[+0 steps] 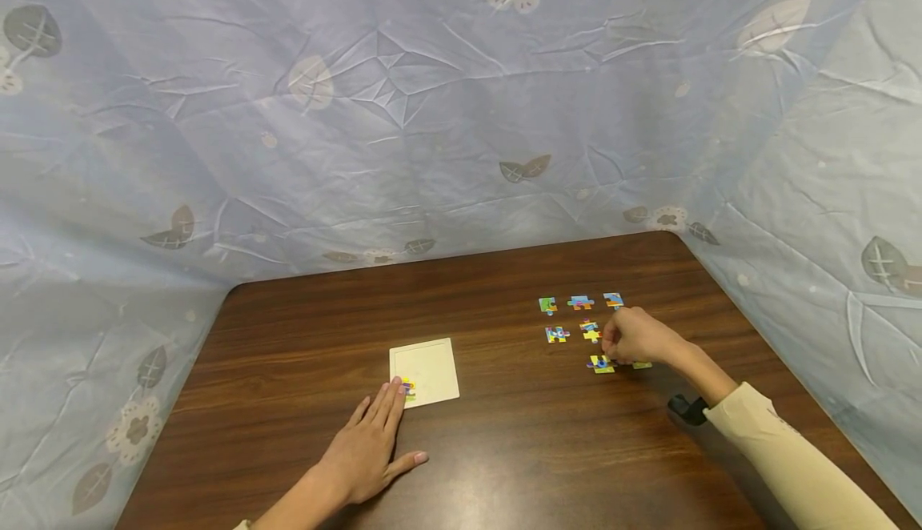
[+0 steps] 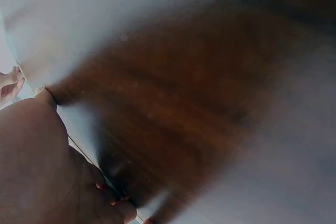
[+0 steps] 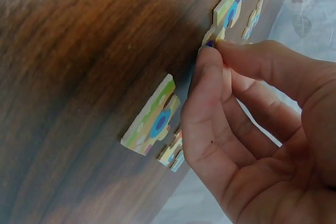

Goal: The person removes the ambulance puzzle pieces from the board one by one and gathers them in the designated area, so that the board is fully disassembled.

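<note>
A square, pale puzzle tray [image 1: 437,370] lies left of centre on the table, with one colourful jigsaw piece [image 1: 410,393] in its near left corner. My left hand [image 1: 366,443] lies flat, its straight fingertips resting on that corner and partly covering the piece. Over on the right, my right hand [image 1: 637,336] pinches the tab of a green-edged puzzle piece [image 3: 230,11] between thumb and index finger. That puzzle piece [image 1: 601,365] is at table level. Closer in the right wrist view is another green-edged piece [image 3: 151,121]. The left wrist view is blurred, showing my palm [image 2: 31,156].
Several loose pieces, such as a green one [image 1: 547,305], a blue one [image 1: 580,303] and a yellow one [image 1: 591,331], lie spaced in rows around the right hand. The brown wooden table [image 1: 504,450] is enclosed by a patterned fabric curtain [image 1: 432,154] at the back and sides.
</note>
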Demonstrator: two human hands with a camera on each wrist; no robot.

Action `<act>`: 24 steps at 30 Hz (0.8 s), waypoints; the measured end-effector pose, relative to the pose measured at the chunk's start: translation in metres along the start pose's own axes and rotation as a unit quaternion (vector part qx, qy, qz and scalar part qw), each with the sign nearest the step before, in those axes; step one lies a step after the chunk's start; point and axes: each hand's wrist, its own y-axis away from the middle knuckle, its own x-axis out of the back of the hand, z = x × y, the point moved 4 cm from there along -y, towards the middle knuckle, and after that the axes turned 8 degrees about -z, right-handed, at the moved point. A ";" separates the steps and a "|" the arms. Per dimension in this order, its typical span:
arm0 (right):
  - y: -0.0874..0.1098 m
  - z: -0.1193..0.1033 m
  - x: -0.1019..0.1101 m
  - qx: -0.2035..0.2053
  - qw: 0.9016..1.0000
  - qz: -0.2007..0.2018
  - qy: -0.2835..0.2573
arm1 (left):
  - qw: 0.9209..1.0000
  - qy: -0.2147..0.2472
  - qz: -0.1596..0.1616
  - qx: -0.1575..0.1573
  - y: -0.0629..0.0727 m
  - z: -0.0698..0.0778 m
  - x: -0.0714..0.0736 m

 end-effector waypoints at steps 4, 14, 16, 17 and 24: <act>0.000 -0.002 0.002 0.000 1.000 -0.005 -0.001 | 1.000 0.001 -0.002 0.001 0.000 0.000 0.001; -0.004 -0.038 0.035 0.043 0.999 0.018 -0.004 | 1.000 0.022 -0.010 0.000 -0.001 0.001 -0.001; -0.009 -0.050 0.040 0.053 0.998 0.025 -0.003 | 0.999 0.030 -0.010 -0.002 -0.001 0.001 -0.001; -0.012 -0.056 0.041 0.060 0.998 0.028 -0.002 | 0.999 0.032 -0.010 -0.001 -0.002 0.000 -0.002; -0.041 -0.105 0.029 0.115 0.993 0.017 -0.019 | 0.999 0.044 -0.009 -0.001 -0.003 -0.002 -0.004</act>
